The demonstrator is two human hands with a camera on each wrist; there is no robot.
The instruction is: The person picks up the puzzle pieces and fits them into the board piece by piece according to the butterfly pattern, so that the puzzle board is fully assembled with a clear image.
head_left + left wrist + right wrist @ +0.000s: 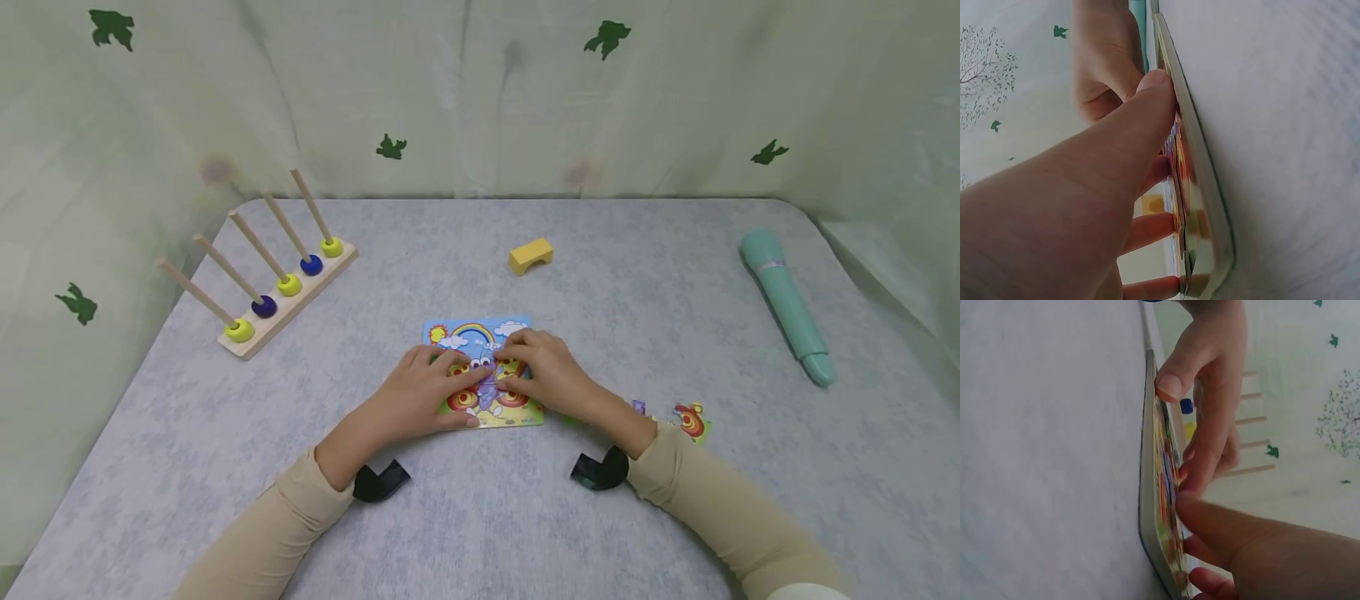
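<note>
A colourful picture puzzle (474, 327) with a rainbow, a sun and a purple butterfly lies flat in the middle of the table. My left hand (427, 390) rests on its left part, fingers spread, the index fingertip at the butterfly's body. The left thumb (1159, 84) lies along the board's near edge. From the right, my right hand (551, 373) touches the butterfly's right wing with its fingertips. In the right wrist view the right thumb (1204, 519) meets the left index fingertip over the pieces. Both hands hide parts of the picture.
Loose puzzle pieces (692, 422) lie to the right, partly behind the right forearm. A yellow arch block (531, 255) sits beyond the puzzle. A wooden peg stand (288, 310) with yellow and blue beads stands at left, a teal wand-like object (787, 304) at right.
</note>
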